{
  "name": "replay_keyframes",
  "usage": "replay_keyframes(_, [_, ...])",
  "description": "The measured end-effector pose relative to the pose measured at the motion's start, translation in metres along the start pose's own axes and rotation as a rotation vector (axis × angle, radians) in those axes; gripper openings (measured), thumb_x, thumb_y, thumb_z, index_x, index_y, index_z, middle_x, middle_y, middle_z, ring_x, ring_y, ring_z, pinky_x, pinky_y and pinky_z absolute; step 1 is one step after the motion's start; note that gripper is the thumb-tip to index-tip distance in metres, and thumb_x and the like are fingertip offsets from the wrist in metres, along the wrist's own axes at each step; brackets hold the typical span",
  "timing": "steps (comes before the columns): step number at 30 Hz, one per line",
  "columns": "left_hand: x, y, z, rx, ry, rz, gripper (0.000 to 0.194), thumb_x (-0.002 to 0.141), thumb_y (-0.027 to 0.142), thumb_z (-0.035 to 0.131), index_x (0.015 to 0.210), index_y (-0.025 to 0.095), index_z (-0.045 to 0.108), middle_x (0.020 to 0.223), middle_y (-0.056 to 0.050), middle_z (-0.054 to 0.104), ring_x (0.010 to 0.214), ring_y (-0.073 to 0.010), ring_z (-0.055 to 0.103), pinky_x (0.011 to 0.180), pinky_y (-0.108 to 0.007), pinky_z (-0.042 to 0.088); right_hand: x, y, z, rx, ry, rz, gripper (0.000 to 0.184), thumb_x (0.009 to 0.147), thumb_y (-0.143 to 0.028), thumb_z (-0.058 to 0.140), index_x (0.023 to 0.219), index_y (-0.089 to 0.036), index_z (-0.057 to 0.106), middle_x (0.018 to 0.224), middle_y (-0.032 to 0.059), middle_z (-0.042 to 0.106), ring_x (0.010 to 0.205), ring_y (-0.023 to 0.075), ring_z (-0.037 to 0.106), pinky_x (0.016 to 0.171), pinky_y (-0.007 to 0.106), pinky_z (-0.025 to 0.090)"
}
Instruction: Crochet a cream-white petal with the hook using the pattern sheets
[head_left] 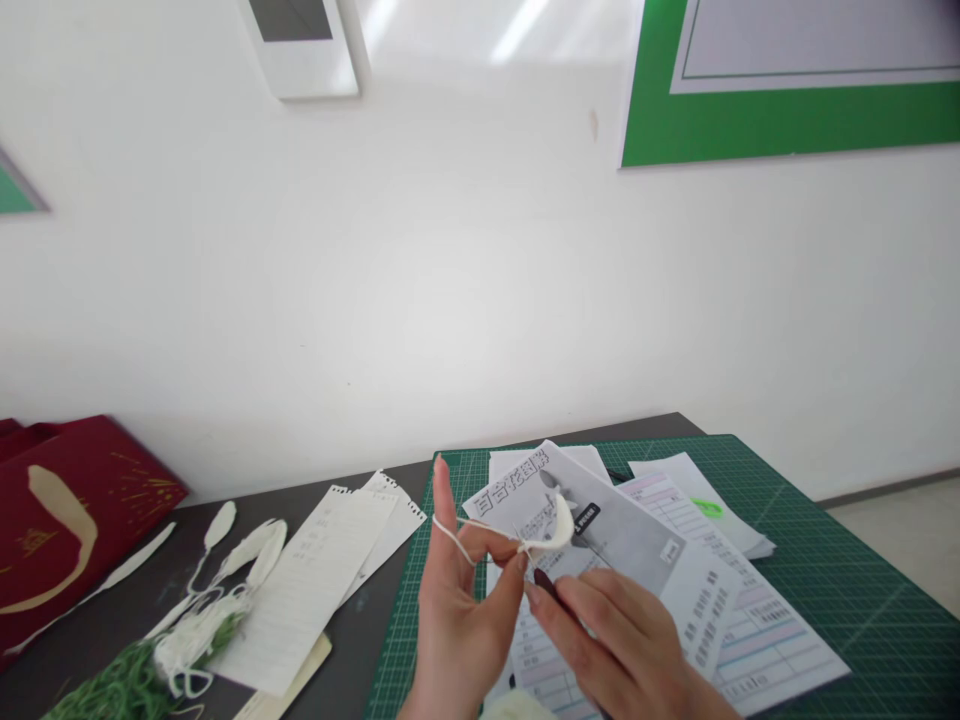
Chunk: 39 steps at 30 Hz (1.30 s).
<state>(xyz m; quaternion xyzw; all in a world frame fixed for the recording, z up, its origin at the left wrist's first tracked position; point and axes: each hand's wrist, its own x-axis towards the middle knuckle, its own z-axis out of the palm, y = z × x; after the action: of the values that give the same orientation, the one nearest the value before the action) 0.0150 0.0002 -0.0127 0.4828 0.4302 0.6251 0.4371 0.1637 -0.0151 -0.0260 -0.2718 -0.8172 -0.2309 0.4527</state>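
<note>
A small curved piece of white crochet [559, 525] is pinched between the thumb and a finger of my left hand [465, 620]. White yarn [450, 532] loops around that hand's raised index finger and runs to the piece. My right hand [619, 635] is closed around a crochet hook [547, 583] with a dark handle. The hook's tip meets the work by my left thumb, though my fingers partly hide it. Both hands are above printed sheets [645, 530] lying on a green cutting mat [840, 560].
On the dark table [360, 635] at left lie handwritten notebook pages [315, 570], white crocheted petals [247, 545] with yarn tails, and green yarn [127, 680]. A dark red bag [82, 520] sits beyond them. A bright green clip [706, 508] rests on papers at right. A white wall [412, 280] rises behind.
</note>
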Motion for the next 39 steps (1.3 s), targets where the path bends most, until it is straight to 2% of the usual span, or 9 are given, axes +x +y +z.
replay_keyframes(2, [0.000,-0.006,0.000,0.093,0.007,0.103,0.095,0.078,0.019,0.067,0.151,0.029,0.007,0.061,0.008,0.058,0.063,-0.0136,0.052,0.082,-0.031,0.039,-0.002,-0.001,0.005,0.080,0.020,0.042,0.024,0.091,-0.007,0.044,0.096,-0.007,0.068,0.072,0.0111,0.073,0.060,0.0166,0.067,0.055,0.026,0.056])
replay_keyframes(4, [0.002,-0.010,-0.002,0.111,-0.015,0.109,0.095,0.079,0.019,0.066,0.151,0.030,0.004,0.061,0.009,0.057,0.062,-0.0136,0.051,0.081,-0.031,0.040,-0.005,0.000,0.011,0.177,0.065,0.086,0.021,0.089,-0.005,0.047,0.099,-0.006,0.066,0.072,0.0125,0.072,0.061,0.0174,0.065,0.053,0.027,0.055])
replay_keyframes(9, [0.009,-0.009,-0.008,0.075,-0.059,0.030,0.099,0.078,0.020,0.067,0.151,0.029,0.001,0.060,0.008,0.054,0.060,-0.0128,0.047,0.072,-0.028,0.040,-0.011,0.003,0.017,0.349,0.118,0.140,0.029,0.083,-0.001,0.049,0.109,-0.007,0.062,0.075,0.0122,0.069,0.062,0.0183,0.061,0.051,0.028,0.053])
replay_keyframes(13, [0.014,-0.003,-0.012,-0.025,-0.165,-0.092,0.103,0.077,0.018,0.068,0.150,0.029,-0.005,0.059,0.008,0.053,0.058,-0.0117,0.045,0.063,-0.026,0.037,-0.010,0.004,0.010,0.462,0.116,0.212,0.033,0.080,0.003,0.051,0.109,-0.009,0.062,0.076,0.0103,0.067,0.063,0.0174,0.059,0.053,0.028,0.052])
replay_keyframes(18, [0.017,0.006,-0.018,-0.132,-0.303,-0.253,0.114,0.074,0.013,0.071,0.148,0.028,-0.014,0.058,0.008,0.054,0.056,-0.0095,0.042,0.057,-0.024,0.032,-0.008,0.007,0.001,0.675,0.076,0.471,0.026,0.082,-0.001,0.056,0.103,-0.015,0.064,0.079,0.0067,0.065,0.071,0.0168,0.061,0.061,0.028,0.051])
replay_keyframes(23, [0.019,0.008,-0.023,-0.173,-0.407,-0.367,0.121,0.070,0.009,0.074,0.147,0.029,-0.017,0.060,0.006,0.058,0.056,-0.0096,0.045,0.055,-0.023,0.031,-0.009,0.009,0.001,0.851,0.124,0.747,0.018,0.088,-0.012,0.053,0.094,-0.023,0.066,0.076,0.0006,0.062,0.069,0.0143,0.059,0.061,0.026,0.046])
replay_keyframes(30, [0.020,0.007,-0.030,-0.244,-0.518,-0.485,0.122,0.063,0.003,0.075,0.149,0.030,-0.006,0.064,0.004,0.062,0.057,-0.0103,0.050,0.055,-0.023,0.035,-0.009,0.015,-0.007,1.048,0.053,0.723,0.013,0.088,-0.020,0.057,0.090,-0.023,0.069,0.073,0.0006,0.061,0.067,0.0148,0.055,0.060,0.027,0.041])
replay_keyframes(33, [0.019,0.007,-0.030,-0.260,-0.540,-0.482,0.122,0.063,0.003,0.076,0.149,0.031,-0.006,0.065,0.004,0.062,0.057,-0.0096,0.048,0.052,-0.021,0.032,-0.010,0.015,-0.005,1.115,0.103,0.868,0.013,0.088,-0.027,0.060,0.083,-0.022,0.071,0.069,0.0003,0.060,0.062,0.0131,0.052,0.056,0.025,0.039])
replay_keyframes(39, [0.017,0.010,-0.030,-0.265,-0.552,-0.465,0.121,0.064,0.003,0.075,0.148,0.034,-0.006,0.066,0.004,0.062,0.057,-0.0088,0.048,0.049,-0.018,0.031,-0.016,0.011,0.008,1.242,0.125,1.208,0.025,0.088,-0.037,0.059,0.077,-0.017,0.070,0.050,-0.0041,0.046,0.039,0.0069,0.037,0.038,0.021,0.022])
